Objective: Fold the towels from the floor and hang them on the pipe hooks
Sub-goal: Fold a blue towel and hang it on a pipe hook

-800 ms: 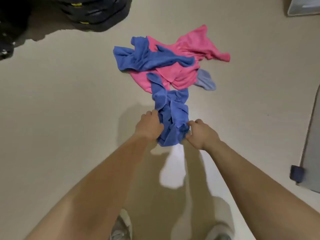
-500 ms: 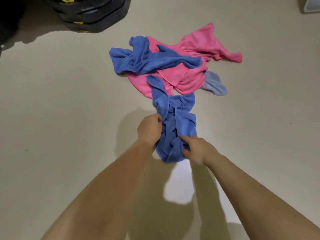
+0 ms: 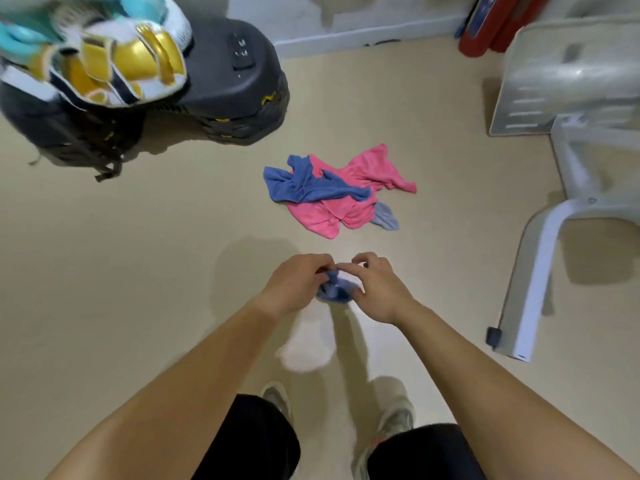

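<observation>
- Left grip point(image 3: 294, 284) and right grip point(image 3: 379, 291) both pinch the bunched blue towel point(image 3: 334, 294), held aloft on the near side of the floor pile point(image 3: 346, 209).
- Risk: the towel's corners are hidden in the bunch, so a fold started now would likely go crooked.

Dim, warm indoor light comes from overhead. Soft shadows spread over the floor point(image 3: 104, 271) and beneath the chair point(image 3: 536, 271), with a pale glare patch point(image 3: 304, 348) between. The gold-and-teal bundle point(image 3: 104, 64) and the blue towel point(image 3: 334, 294) are motion-blurred. The frame edges bow.
</observation>
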`<action>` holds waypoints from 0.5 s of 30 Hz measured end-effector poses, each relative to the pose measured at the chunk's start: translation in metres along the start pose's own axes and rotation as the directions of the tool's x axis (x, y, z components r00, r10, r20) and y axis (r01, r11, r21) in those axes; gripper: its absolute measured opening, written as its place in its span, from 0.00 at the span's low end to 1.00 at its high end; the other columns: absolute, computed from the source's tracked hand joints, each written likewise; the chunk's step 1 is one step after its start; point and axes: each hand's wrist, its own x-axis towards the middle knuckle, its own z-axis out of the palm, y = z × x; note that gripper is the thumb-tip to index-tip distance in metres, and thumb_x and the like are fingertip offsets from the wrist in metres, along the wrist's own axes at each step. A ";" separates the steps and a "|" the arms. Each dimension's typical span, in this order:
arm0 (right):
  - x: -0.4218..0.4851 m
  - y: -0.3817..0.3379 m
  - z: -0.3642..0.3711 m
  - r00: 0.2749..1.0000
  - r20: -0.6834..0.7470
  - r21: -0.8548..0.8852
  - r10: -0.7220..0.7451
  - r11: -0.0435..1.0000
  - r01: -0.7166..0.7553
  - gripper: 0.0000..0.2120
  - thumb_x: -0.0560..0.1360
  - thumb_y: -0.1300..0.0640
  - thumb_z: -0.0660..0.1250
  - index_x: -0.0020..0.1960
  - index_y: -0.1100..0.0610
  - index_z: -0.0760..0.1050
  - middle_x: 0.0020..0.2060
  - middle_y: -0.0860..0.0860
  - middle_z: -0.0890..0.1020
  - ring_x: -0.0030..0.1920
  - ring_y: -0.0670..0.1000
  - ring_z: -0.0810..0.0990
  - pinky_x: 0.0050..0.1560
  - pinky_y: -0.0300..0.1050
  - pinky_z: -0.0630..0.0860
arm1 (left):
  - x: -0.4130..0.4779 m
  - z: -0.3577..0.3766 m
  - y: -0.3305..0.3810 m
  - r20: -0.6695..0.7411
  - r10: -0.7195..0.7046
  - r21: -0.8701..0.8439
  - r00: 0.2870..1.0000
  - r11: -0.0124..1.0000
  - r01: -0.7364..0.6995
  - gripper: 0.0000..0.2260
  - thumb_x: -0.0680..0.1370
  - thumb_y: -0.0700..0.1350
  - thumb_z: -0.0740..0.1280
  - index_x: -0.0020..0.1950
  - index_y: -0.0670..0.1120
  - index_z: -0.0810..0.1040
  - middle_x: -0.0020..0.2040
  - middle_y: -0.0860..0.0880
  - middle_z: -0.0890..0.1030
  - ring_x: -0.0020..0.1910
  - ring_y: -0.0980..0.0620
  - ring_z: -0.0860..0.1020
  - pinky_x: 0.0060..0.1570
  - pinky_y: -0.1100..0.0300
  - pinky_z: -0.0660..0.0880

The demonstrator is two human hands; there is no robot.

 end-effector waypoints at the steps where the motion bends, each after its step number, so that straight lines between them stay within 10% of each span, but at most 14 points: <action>1: -0.029 -0.022 -0.025 1.000 0.028 0.029 0.007 1.000 -0.008 0.25 0.78 0.56 0.63 0.73 0.41 0.68 0.70 0.52 0.66 0.69 0.58 0.63 0.67 0.50 0.68 | -0.026 -0.026 0.029 0.022 0.016 0.031 1.000 0.999 -0.017 0.06 0.75 0.43 0.63 0.44 0.52 0.78 0.40 0.53 0.82 0.38 0.54 0.77 0.42 0.53 0.76; 8: -0.206 -0.157 -0.174 0.999 -0.019 0.168 -0.028 0.985 0.030 0.23 0.79 0.47 0.60 0.73 0.40 0.66 0.65 0.49 0.71 0.66 0.54 0.66 0.68 0.51 0.66 | -0.190 -0.173 0.203 0.017 0.120 0.061 0.993 0.991 -0.120 0.08 0.77 0.42 0.64 0.42 0.55 0.79 0.36 0.57 0.79 0.37 0.55 0.77 0.42 0.54 0.76; 15: -0.280 -0.213 -0.243 0.953 -0.301 0.220 -0.047 0.968 0.117 0.14 0.66 0.41 0.56 0.37 0.51 0.72 0.40 0.49 0.80 0.45 0.53 0.77 0.51 0.52 0.75 | -0.264 -0.211 0.277 -0.148 0.226 0.122 0.963 0.970 -0.209 0.06 0.80 0.46 0.64 0.48 0.54 0.79 0.41 0.56 0.80 0.42 0.55 0.77 0.45 0.51 0.76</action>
